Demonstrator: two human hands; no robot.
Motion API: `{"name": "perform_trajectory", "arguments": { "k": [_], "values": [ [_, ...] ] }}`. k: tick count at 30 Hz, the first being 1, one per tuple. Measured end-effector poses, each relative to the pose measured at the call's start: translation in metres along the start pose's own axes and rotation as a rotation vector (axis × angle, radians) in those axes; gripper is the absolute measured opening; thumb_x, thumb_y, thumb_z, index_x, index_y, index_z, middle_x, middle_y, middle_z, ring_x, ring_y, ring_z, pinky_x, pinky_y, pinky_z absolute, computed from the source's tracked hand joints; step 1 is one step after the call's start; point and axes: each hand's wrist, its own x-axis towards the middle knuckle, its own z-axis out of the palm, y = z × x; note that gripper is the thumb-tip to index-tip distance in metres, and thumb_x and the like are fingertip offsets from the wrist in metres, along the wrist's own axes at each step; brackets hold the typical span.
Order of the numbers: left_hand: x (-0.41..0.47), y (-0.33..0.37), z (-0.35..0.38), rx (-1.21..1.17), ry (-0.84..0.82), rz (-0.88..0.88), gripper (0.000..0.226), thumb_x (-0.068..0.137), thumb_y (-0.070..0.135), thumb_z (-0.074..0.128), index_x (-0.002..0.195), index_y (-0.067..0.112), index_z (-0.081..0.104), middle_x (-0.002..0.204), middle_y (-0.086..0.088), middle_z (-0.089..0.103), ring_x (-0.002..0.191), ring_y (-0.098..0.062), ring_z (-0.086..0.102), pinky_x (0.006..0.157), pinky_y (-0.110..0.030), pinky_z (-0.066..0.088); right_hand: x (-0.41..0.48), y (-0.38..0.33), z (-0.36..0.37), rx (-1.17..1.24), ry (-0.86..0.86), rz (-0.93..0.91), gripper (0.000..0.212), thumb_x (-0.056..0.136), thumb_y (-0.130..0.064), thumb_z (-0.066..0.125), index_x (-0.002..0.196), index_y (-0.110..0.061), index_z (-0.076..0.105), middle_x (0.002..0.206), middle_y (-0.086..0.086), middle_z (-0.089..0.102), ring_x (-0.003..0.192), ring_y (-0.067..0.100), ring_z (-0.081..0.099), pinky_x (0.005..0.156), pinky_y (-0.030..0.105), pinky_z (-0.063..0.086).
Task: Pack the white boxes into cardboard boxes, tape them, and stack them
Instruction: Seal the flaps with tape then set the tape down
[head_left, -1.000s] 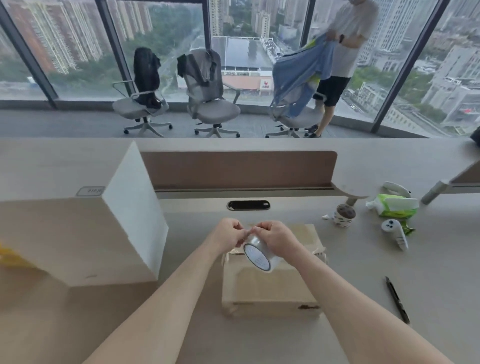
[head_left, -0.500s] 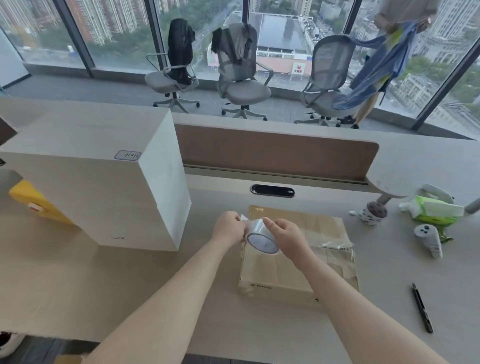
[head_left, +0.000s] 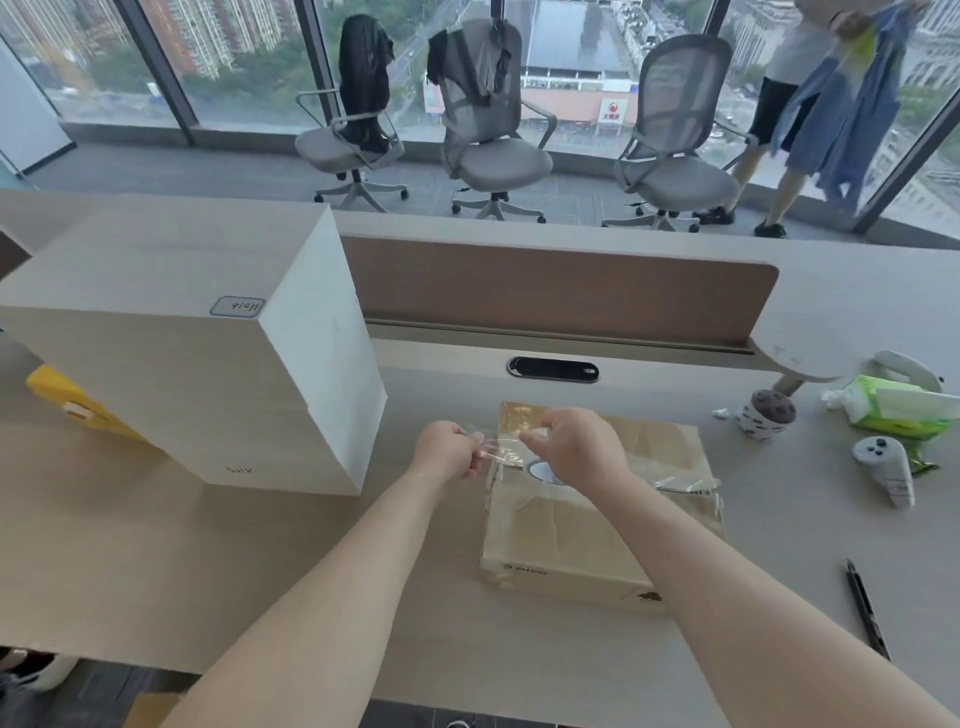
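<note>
Head view: the left hand (head_left: 449, 451) pinches the free end of a clear tape strip (head_left: 500, 447), its grip closed tight between thumb and fingertips. The right hand (head_left: 574, 449) curls its grip round a clear tape roll (head_left: 541, 472) with a white core, mostly hidden under the palm. The strip stretches between the two hands, just above the far left corner of a flat brown cardboard box (head_left: 597, 535). This box lies shut on the pale wooden table (head_left: 260, 571), with crinkled clear tape along its right edge. Small dark print on its near side reads roughly "PICO".

To the left stands a large white rectangular box (head_left: 197, 374). A small label on its top carries handwriting, upside down from here, roughly "H016". A pencilled mark low on its front looks like "5012". A black pen (head_left: 865, 608) lies on the table at the right.
</note>
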Motion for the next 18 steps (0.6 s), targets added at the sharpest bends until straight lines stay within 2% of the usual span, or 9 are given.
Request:
{"name": "perform_trajectory", "arguments": {
  "k": [2,5,9,13,16,18],
  "values": [
    [0.005,-0.005,0.002,-0.001,0.0,-0.024,0.026,0.099,0.01,0.057,0.074,0.006,0.05,0.072,-0.016,0.063,0.058,-0.024,0.056,0.06,-0.035,0.053,0.002,-0.004,0.003,-0.145,-0.026,-0.004,0.032,0.093,-0.045,0.056,0.09,-0.014,0.067,0.081,0.001,0.067,0.08,0.026,0.062,0.06,0.029,0.039],
    [0.01,-0.02,0.008,0.004,-0.017,-0.08,0.027,0.101,0.011,0.054,0.075,0.007,0.047,0.079,-0.018,0.064,0.057,-0.023,0.054,0.055,-0.032,0.05,0.006,-0.011,0.012,-0.275,-0.08,-0.002,0.029,0.093,-0.04,0.056,0.091,-0.014,0.068,0.091,0.002,0.068,0.089,0.027,0.064,0.064,0.028,0.042],
    [0.015,-0.033,0.011,-0.053,-0.033,-0.13,0.026,0.102,0.012,0.053,0.077,0.007,0.047,0.078,-0.016,0.061,0.056,-0.022,0.055,0.056,-0.031,0.051,0.008,-0.015,0.024,-0.348,-0.09,-0.012,0.027,0.093,-0.04,0.054,0.08,-0.016,0.059,0.087,0.002,0.066,0.087,0.028,0.064,0.064,0.028,0.04],
    [0.022,-0.037,0.014,-0.041,-0.012,-0.118,0.026,0.102,0.013,0.052,0.077,0.008,0.048,0.083,-0.017,0.064,0.06,-0.026,0.061,0.06,-0.035,0.056,0.012,-0.018,0.028,-0.367,-0.077,-0.005,0.033,0.093,-0.04,0.054,0.069,-0.018,0.046,0.078,0.0,0.056,0.081,0.028,0.06,0.063,0.028,0.037],
    [0.023,-0.042,0.016,-0.04,-0.024,-0.129,0.023,0.102,0.014,0.05,0.081,0.006,0.048,0.086,-0.019,0.065,0.057,-0.025,0.063,0.055,-0.033,0.056,0.015,-0.018,0.03,-0.381,-0.087,-0.004,0.036,0.093,-0.04,0.053,0.064,-0.02,0.042,0.075,-0.001,0.055,0.074,0.028,0.054,0.061,0.029,0.036],
    [0.024,-0.045,0.019,-0.041,-0.022,-0.131,0.024,0.103,0.013,0.05,0.08,0.006,0.048,0.08,-0.015,0.065,0.054,-0.023,0.062,0.054,-0.032,0.055,0.014,-0.018,0.031,-0.389,-0.087,-0.014,0.038,0.093,-0.04,0.051,0.063,-0.02,0.041,0.073,-0.001,0.053,0.073,0.028,0.053,0.06,0.029,0.036]
  ]
}}
